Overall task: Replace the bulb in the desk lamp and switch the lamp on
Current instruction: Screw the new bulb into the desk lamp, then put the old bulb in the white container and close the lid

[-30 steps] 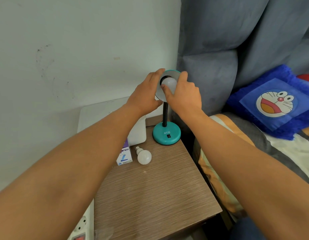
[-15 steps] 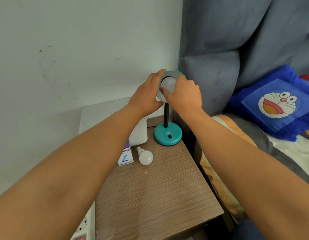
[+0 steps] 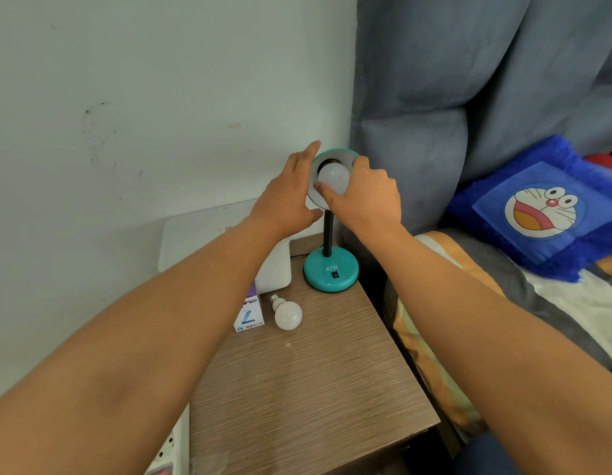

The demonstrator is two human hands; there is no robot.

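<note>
A teal desk lamp stands at the back of the wooden bedside table (image 3: 315, 389), its round base (image 3: 331, 270) carrying a small black switch (image 3: 336, 275). The lamp's shade (image 3: 345, 155) faces me with a white bulb (image 3: 333, 178) sitting in its socket. My left hand (image 3: 287, 197) holds the left rim of the shade. My right hand (image 3: 366, 197) grips that bulb with thumb and fingers. A second white bulb (image 3: 288, 314) lies loose on the table, next to a small bulb box (image 3: 249, 317).
A white box-like object (image 3: 275, 269) stands behind the bulb box against the wall. A white power strip (image 3: 167, 450) lies left of the table. A bed with a blue cartoon cushion (image 3: 544, 214) and grey headboard borders the table's right side.
My right hand has turned on the bulb, its fingers shifting round it. My left hand stays on the shade. The view has drifted slightly.
</note>
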